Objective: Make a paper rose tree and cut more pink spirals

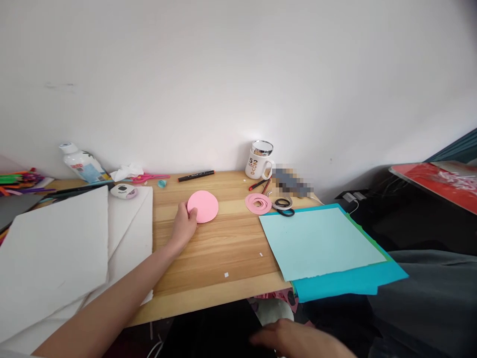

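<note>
Wood-grain table (208,251): pale-blue paper sheet (320,243) at front right corner. Pink round disc (204,206), nearer rear edge, looks fully cut; loose pink paper rings (249,204) to its right. Remaining work unclear. Left hand (184,224) pinches disc, thumb on top; right hand (285,338) blurred below front edge, can't tell openness or grip.
</note>
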A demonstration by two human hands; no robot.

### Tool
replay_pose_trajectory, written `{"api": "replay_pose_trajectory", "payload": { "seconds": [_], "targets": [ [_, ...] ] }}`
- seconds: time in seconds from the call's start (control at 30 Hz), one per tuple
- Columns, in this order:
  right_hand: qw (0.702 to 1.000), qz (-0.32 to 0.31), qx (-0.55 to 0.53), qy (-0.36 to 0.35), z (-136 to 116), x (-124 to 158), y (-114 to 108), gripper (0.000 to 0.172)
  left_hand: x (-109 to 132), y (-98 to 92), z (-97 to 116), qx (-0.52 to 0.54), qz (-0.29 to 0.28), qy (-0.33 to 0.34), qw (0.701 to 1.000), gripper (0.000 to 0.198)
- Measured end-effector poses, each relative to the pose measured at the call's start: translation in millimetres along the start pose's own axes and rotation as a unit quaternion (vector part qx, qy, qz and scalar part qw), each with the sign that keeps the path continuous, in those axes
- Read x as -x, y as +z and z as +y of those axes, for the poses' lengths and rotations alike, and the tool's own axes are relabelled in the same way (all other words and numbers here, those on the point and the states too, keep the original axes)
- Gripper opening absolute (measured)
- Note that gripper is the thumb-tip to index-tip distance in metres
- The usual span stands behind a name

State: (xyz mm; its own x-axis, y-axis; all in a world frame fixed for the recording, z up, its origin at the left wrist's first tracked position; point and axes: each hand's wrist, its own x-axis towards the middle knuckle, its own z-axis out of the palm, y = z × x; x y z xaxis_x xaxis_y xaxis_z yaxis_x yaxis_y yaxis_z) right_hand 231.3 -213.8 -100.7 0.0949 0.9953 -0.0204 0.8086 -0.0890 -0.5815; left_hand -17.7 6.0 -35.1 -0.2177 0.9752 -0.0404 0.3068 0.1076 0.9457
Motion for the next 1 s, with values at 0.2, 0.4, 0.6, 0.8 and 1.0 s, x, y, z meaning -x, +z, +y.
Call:
{"api": "replay_pose_trajectory", "payload": {
  "seconds": [0.2, 0.4, 0.6, 0.8, 1.0],
  "targets": [
    [0.976, -0.037, 0.13, -0.173, -60.8, -132.3, -112.4, 0.021, -17.8, -3.1, 13.4, 0.033, -0.053, -0.085, 0.994, 0.016],
    [0.955, 0.023, 0.251, -0.159, -69.2, -220.9, -77.5, 0.025, -14.3, -11.7, 8.1, 0.111, -0.058, -0.078, 0.989, 0.018],
    [0.952, -0.026, 0.21, -0.223, -83.4, -206.5, -27.7, 0.042, -9.5, -13.1, -2.3, 0.198, -0.063, -0.019, 0.978, 0.03],
    [0.955, -0.06, 0.018, -0.291, -113.5, -206.3, 6.6, 0.043, -17.2, -14.8, -5.1, 0.282, -0.025, 0.011, 0.959, 0.037],
    [0.939, -0.012, -0.263, -0.222, -133.6, -219.1, 24.0, 0.042, -16.7, -17.8, -3.4, 0.283, -0.045, 0.029, 0.958, 0.034]
  ]
}}
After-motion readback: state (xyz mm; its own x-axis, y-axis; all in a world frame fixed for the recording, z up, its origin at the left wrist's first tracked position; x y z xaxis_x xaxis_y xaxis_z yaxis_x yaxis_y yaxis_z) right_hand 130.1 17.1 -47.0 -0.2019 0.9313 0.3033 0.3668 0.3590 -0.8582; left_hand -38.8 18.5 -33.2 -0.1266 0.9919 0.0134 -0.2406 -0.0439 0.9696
